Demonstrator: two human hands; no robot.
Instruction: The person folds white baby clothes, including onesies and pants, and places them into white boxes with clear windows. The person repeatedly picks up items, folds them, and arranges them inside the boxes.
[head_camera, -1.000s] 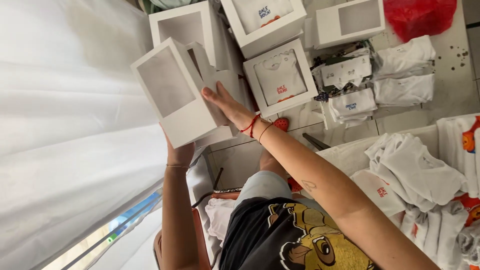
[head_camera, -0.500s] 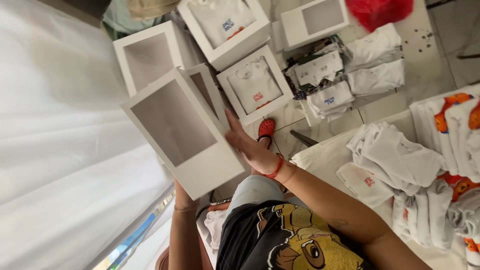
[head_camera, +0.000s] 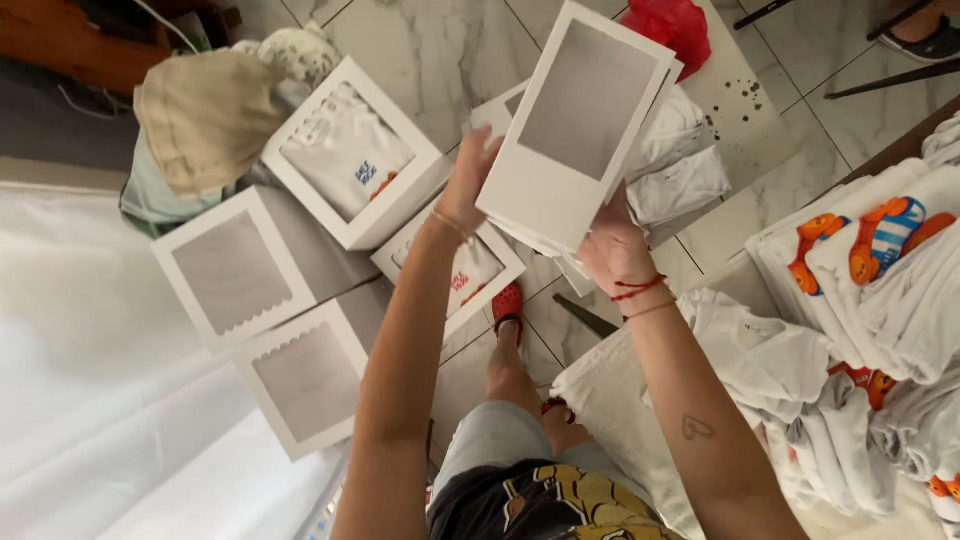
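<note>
A windowed box lid (head_camera: 583, 128) is held up between the left hand (head_camera: 468, 180), at its left edge, and the right hand (head_camera: 612, 250), under its lower edge. Below it on the floor an open box (head_camera: 352, 150) lies with a folded shirt (head_camera: 345, 150) in it. Two closed windowed boxes (head_camera: 262, 320) lie to the left of it, side by side. Stacked shirts (head_camera: 880, 260) lie on the right, on a table. A bag (head_camera: 675, 25) lies behind the lid.

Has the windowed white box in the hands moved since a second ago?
Yes. The windowed box has swung across from beside the white curtain to over the folded shirts.
</note>
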